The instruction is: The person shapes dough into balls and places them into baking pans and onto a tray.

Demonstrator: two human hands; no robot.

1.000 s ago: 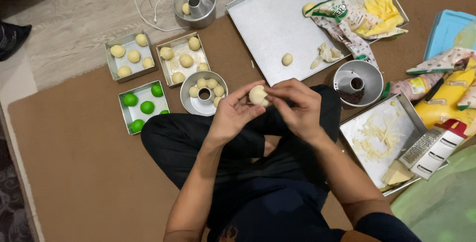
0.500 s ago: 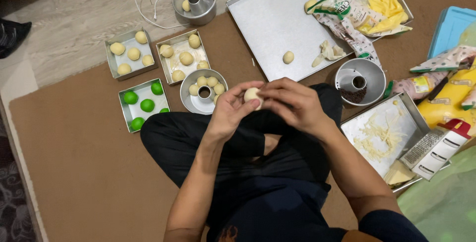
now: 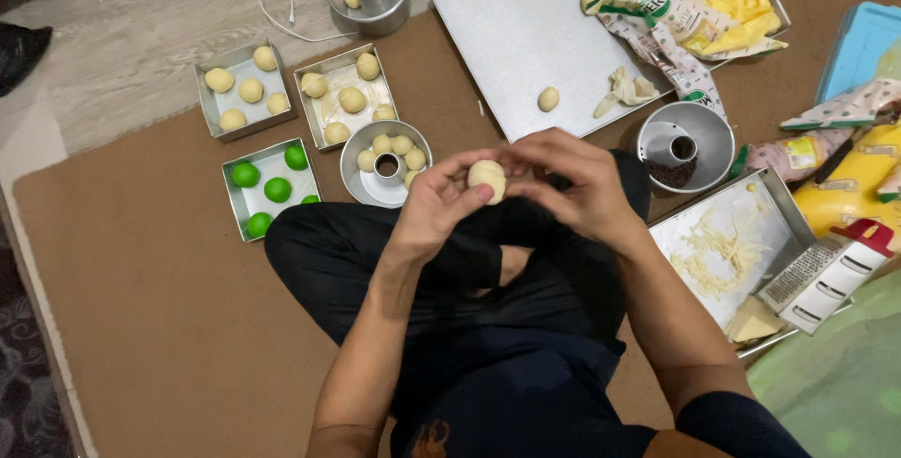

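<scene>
Left hand (image 3: 434, 206) and right hand (image 3: 574, 186) pinch one dough ball (image 3: 486, 180) between fingertips, above the lap. Four pans (image 3: 386, 164) hold finished balls; the tray (image 3: 526, 36) is nearly bare.

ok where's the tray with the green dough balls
In the head view the square tray of green balls sits on the brown mat at the person's left, below a tray of pale balls and beside the ring mould.

A crumpled green-and-white packet (image 3: 657, 9) lies on the tray up and right of the fingers (image 3: 549, 153). Farther right sit yellow bags (image 3: 849, 190), a pink patterned wrapper (image 3: 849, 106) and a flat blue pack (image 3: 859, 40).
</scene>
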